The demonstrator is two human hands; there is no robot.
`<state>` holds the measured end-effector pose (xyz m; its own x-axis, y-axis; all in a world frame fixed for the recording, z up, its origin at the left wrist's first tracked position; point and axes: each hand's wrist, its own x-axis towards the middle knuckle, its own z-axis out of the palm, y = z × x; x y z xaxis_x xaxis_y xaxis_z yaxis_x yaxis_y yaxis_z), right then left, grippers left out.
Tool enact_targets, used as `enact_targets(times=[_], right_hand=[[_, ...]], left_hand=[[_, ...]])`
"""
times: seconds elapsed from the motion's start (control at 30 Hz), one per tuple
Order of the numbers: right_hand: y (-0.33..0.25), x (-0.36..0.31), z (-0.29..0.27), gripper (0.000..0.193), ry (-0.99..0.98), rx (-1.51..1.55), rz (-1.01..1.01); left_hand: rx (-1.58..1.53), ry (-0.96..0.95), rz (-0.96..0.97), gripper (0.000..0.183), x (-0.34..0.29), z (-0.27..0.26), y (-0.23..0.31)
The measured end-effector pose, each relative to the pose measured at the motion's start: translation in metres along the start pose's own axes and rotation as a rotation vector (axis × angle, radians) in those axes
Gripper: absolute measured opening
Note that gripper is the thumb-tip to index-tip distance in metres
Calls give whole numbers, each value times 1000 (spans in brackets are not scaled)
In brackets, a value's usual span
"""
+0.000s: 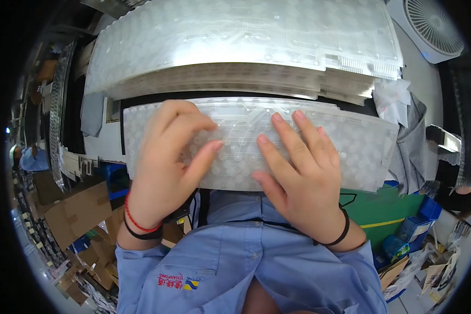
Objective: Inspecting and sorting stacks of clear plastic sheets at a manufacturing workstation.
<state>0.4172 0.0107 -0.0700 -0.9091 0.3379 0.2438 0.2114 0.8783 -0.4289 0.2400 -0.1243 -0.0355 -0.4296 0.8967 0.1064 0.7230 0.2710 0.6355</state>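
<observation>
A translucent keyboard membrane sheet (363, 152) with fine printed traces and round dots lies in front of me, close to my waist; its layered edges suggest more than one sheet. Over its left half is my left hand (167, 152), with thumb and forefinger bent and apart and nothing visible between them. The other fingers of that hand are partly hidden. My right hand (306, 175) rests on the sheet right of the middle, fingers spread. Just beyond stands a tall stack of similar membrane sheets (235, 42), with comb-like tails at its right end.
A white fan (432, 26) stands at the far right. Crumpled white plastic (392, 99) and a grey cloth (411, 152) lie right of the sheets, another grey cloth (92, 115) to the left. Cardboard boxes (81, 212) sit low left, blue bins (416, 227) low right.
</observation>
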Motion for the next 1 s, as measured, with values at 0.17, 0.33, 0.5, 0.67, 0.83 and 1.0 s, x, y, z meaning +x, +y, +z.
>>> enact_targets(times=[0.17, 0.33, 0.5, 0.67, 0.83, 1.0], right_hand=[[3, -3, 4, 45, 47, -6, -17], [3, -4, 6, 46, 98, -31, -22], [5, -6, 9, 46, 128, -24, -28], [6, -6, 10, 46, 151, -10, -32], [6, -7, 11, 46, 150, 10, -35], [6, -6, 9, 45, 163, 11, -37]], left_hand=[[197, -81, 70, 41, 23, -11, 18], [251, -119, 101, 45, 34, 2, 17], [278, -91, 81, 42, 34, 7, 20], [467, -36, 137, 39, 30, 9, 26], [487, 5, 146, 37, 31, 8, 26], [304, -92, 116, 32, 38, 2, 25]])
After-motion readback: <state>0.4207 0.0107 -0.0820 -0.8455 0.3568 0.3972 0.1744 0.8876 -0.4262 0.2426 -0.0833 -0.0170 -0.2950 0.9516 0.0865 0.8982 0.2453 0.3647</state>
